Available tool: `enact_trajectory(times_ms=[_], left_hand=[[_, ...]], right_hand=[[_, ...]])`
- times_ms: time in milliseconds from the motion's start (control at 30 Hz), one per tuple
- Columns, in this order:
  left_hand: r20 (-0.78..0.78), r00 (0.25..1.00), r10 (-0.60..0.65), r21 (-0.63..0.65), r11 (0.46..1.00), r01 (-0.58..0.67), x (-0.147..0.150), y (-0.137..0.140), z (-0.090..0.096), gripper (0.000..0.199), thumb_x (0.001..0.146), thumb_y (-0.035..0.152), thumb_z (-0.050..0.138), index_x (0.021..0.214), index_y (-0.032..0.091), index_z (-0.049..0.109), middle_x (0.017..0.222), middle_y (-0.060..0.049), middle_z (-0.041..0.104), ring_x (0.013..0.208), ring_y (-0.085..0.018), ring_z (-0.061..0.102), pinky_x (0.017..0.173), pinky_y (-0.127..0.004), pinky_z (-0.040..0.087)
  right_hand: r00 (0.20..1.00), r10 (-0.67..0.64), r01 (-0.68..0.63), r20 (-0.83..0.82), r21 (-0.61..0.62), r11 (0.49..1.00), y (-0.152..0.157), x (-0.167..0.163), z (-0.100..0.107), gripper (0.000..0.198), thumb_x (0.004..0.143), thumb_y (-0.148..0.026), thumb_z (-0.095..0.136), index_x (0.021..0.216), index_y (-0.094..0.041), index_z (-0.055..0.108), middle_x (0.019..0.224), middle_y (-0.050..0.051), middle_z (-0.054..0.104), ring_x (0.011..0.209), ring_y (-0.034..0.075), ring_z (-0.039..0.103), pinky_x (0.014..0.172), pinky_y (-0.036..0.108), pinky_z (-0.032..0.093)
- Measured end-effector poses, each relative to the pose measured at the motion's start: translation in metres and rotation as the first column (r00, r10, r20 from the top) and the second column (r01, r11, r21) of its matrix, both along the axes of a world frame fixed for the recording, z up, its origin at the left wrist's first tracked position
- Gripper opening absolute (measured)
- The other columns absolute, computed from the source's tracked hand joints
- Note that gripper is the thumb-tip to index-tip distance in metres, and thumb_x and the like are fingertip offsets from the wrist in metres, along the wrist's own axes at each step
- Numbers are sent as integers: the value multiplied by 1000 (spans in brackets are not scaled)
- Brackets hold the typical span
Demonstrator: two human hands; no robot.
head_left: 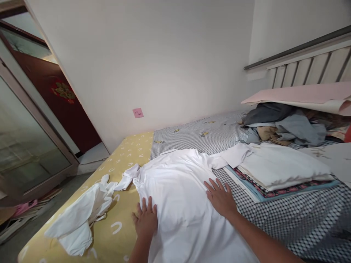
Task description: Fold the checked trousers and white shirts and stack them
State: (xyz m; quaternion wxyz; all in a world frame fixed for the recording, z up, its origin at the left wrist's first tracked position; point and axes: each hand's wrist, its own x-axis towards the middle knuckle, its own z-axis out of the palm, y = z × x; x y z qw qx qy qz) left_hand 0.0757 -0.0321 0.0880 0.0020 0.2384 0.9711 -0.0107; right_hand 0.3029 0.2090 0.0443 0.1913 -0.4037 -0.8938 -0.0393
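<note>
White cotton-looking shirt (178,190) lies on the bed (126,208) beneath the left hand (146,218) and the right hand (220,197), each grip spread flat, and seems soft, light, best held at the shoulders.

White shirt (178,190) is matt, lightly creased cloth; yellow sheet (124,212), matt cloth; wall (164,65) appears smooth, matt.
</note>
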Motion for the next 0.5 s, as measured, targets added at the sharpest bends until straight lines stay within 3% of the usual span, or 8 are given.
enact_trajectory(times_ms=[300, 500], left_hand=[[-79, 997, 9, 28, 1000, -7, 4, 1, -11, 54, 101, 37, 30, 155, 33, 28, 166, -3, 25, 154, -35, 22, 122, -63, 22], [-161, 987, 7, 198, 980, 26, -1, -4, -36, 51, 100, 40, 34, 151, 35, 38, 163, -3, 34, 151, -35, 30, 122, -64, 23]], right_hand=[[999, -4, 7, -45, 61, 998, 4, 2, -21, 54, 98, -40, 29, 144, -33, 57, 151, 1, 55, 143, 30, 41, 118, 58, 21], [999, 20, -16, -37, 83, 996, 13, 8, -35, 61, 93, -46, 26, 141, -32, 59, 151, 2, 55, 144, 31, 40, 116, 59, 24]])
